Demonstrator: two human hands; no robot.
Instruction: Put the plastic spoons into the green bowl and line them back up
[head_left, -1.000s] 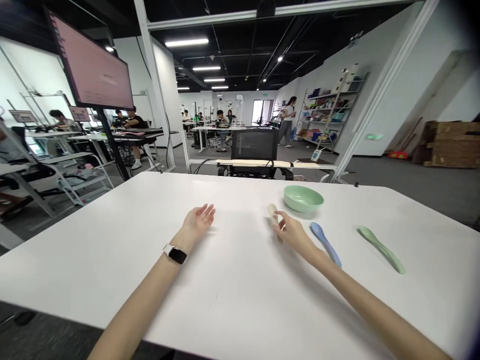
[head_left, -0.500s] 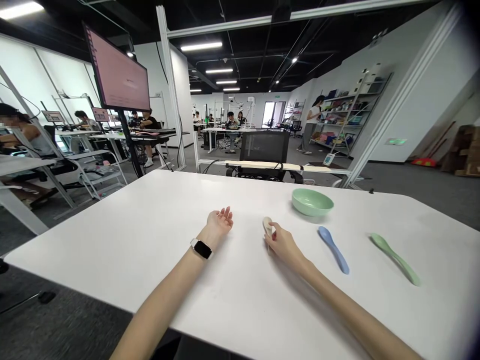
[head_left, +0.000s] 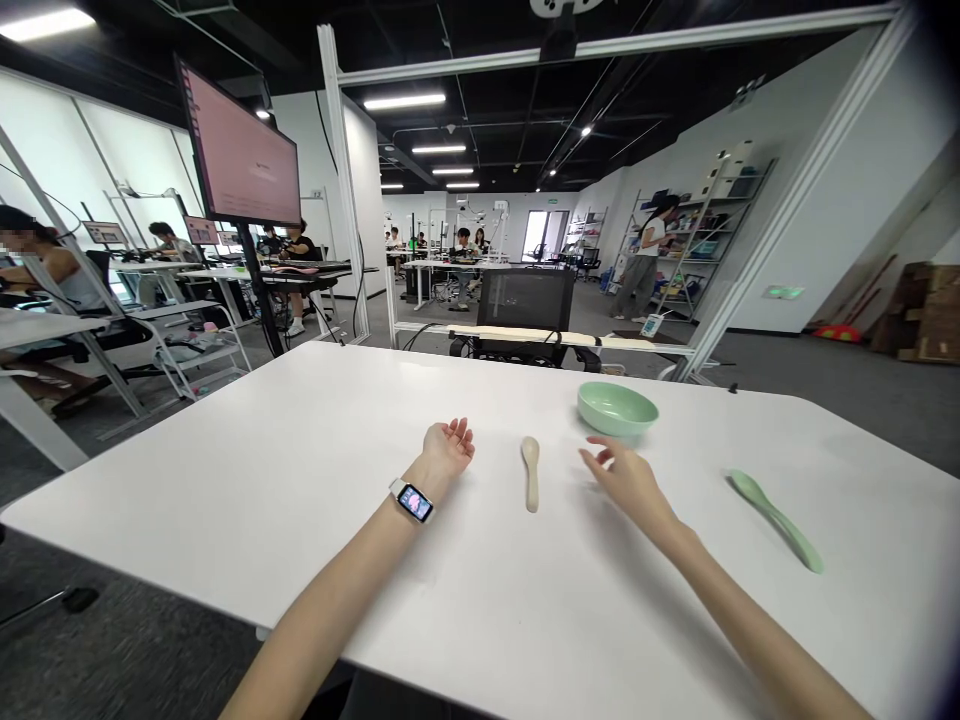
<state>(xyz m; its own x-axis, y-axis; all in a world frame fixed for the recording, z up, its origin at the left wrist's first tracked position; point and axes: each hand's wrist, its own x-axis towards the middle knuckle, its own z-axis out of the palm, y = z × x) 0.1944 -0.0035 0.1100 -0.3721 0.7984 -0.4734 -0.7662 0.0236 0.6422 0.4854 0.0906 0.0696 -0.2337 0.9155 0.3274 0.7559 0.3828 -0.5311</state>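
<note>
My left hand [head_left: 448, 450] rests palm up with loosely curled fingers, holding nothing, a watch [head_left: 413, 501] on its wrist. To the right of it, a beige spoon [head_left: 531, 474] lies on the white table, its bowl end pointing away from me. My right hand [head_left: 626, 485] hovers with thumb and fingers apart, just in front of a light green bowl [head_left: 617, 409], and nothing is in it. Its wrist and forearm cover almost all of the blue spoon. Farther right lies a green spoon [head_left: 776, 520], slanted on the tabletop.
Beyond the far edge of the white table [head_left: 247, 480] stands a black chair [head_left: 523, 300] behind a metal frame bar. A monitor [head_left: 238, 145] rises at the left. A person [head_left: 645, 255] stands by shelves at the back right; several others sit farther off.
My right hand has let go of the beige spoon and moved right, over the blue spoon. The beige spoon stays on the table. My left hand has barely moved.
</note>
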